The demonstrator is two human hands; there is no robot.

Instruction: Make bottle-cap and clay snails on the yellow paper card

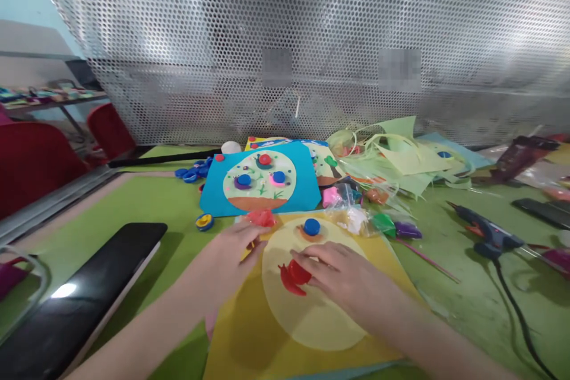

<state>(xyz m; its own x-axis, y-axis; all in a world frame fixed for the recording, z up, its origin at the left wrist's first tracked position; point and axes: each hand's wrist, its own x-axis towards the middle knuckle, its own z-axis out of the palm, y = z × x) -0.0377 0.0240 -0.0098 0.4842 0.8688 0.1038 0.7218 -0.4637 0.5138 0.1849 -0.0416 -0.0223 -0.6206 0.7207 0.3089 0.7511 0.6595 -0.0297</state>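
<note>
A yellow sheet (249, 344) with a pale yellow oval (329, 332) lies before me. On the oval sits a snail shape with a red bottle cap (299, 273) as its shell and a red clay body (291, 288). My right hand (341, 276) has its fingertips around the cap's upper and right side. Farther up the oval is a blue bottle cap (312, 227) on brown clay. My left hand (231, 249) rests at the sheet's upper left, thumb and fingers bent but apart. Just beyond its fingers lies red clay (262, 218); whether they touch it I cannot tell.
Behind stands a blue card (307, 190) with several cap snails. Clay in bags (356, 219) lies right of it, near paper strips (396, 148). A glue gun (487, 231) with a cord lies right, a black phone-like slab (84, 291) left. Perforated metal (222, 41) rises behind.
</note>
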